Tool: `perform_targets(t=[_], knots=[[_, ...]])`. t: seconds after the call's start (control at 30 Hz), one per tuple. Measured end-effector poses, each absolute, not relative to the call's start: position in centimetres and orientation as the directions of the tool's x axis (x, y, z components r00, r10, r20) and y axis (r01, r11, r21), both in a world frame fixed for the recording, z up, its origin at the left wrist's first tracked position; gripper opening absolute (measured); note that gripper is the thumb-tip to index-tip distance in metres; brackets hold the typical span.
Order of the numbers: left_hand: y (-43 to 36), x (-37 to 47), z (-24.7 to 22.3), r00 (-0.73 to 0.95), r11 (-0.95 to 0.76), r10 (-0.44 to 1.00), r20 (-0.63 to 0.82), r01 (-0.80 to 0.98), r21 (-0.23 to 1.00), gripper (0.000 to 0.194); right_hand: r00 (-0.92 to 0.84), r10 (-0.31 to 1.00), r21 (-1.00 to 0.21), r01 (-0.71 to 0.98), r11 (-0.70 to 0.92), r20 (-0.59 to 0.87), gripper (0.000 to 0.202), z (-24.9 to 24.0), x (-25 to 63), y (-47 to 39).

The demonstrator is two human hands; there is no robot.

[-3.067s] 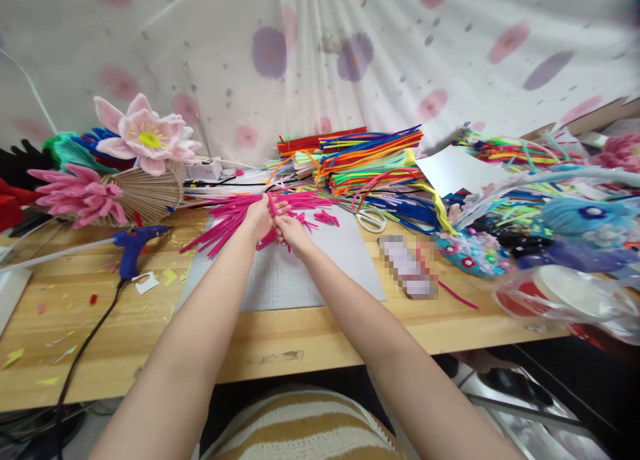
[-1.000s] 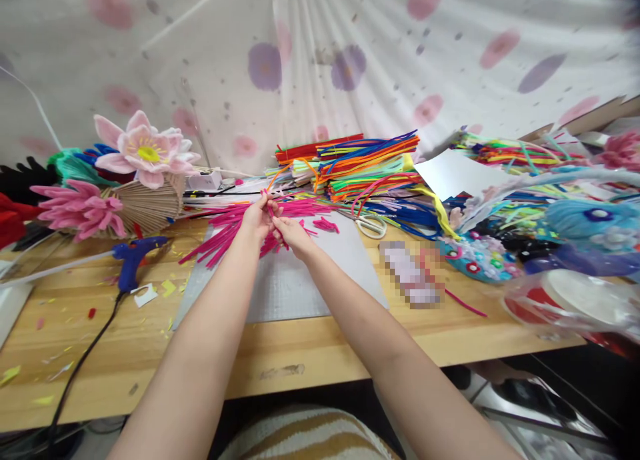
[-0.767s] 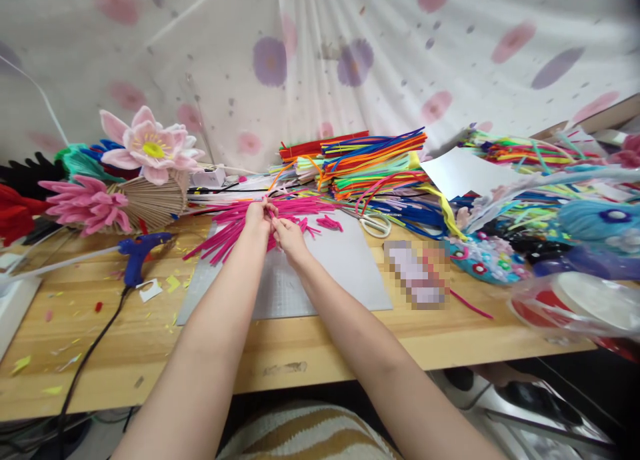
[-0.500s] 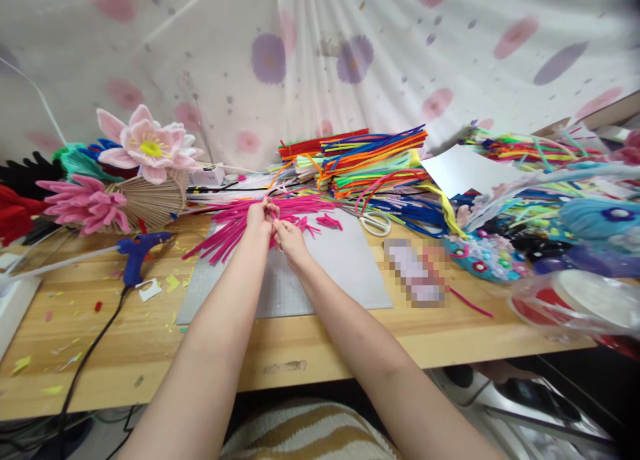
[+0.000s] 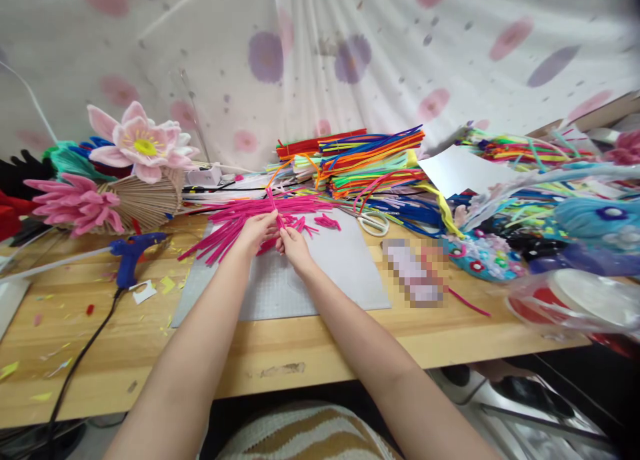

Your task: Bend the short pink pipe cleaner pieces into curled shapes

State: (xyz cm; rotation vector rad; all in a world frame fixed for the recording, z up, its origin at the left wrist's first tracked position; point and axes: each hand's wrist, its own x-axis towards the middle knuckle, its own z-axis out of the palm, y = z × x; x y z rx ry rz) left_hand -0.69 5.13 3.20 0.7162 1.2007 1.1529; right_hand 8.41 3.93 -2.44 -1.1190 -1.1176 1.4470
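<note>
1. Left hand (image 5: 261,231) and right hand (image 5: 295,245) nearly touch, fingers pinched on a magenta stem (image 5: 271,200) between them;
2. magenta stems (image 5: 220,230) lie just beyond and left of the hands;
3. scissors (image 5: 373,224) rest right of them.

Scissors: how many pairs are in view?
1: the white-handled scissors lie beside the gray mat, at its far right; others may be hidden under the pipe cleaners.

No readable text shows anywhere. The phone-like object (image 5: 413,272) is pixelated, hiding any lettering.
</note>
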Motion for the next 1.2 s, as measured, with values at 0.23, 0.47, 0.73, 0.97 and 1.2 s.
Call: perform_targets(t=[0.23, 0.47, 0.73, 0.97, 1.2], knots=[[3.8, 0.2, 2.0, -0.226, 0.223, 0.917, -0.330, -0.396, 0.891, 0.011, -0.228, 0.965, -0.986, -0.079, -0.150, -0.128, 0.024, -2.5, 8.3, 3.4], [3.6, -0.2, 1.4, -0.275, 0.138, 0.906, -0.321, -0.526, 0.839, 0.007, -0.385, 0.913, -0.986, -0.047, -0.162, -0.132, 0.026, -3.5, 8.7, 2.9], [3.3, -1.2, -0.9, -0.227, 0.086, 0.944, -0.240, -0.535, 0.841, 0.006, -0.600, 0.766, -0.973, 0.123, -0.195, -0.230, 0.025, -3.0, 11.5, 3.3], [2.9, -1.5, -0.8, -0.286, 0.034, 0.933, -0.218, -0.534, 0.845, 0.006, -0.304, 0.952, -0.994, 0.110, 0.015, -0.019, 0.024, -3.8, 12.0, 3.3], [2.5, -0.3, -1.3, -0.251, 0.022, 0.954, -0.161, -0.479, 0.878, 0.008, -0.230, 0.939, -0.913, 0.263, 0.311, 0.254, 0.013, -4.2, 11.4, 2.9]])
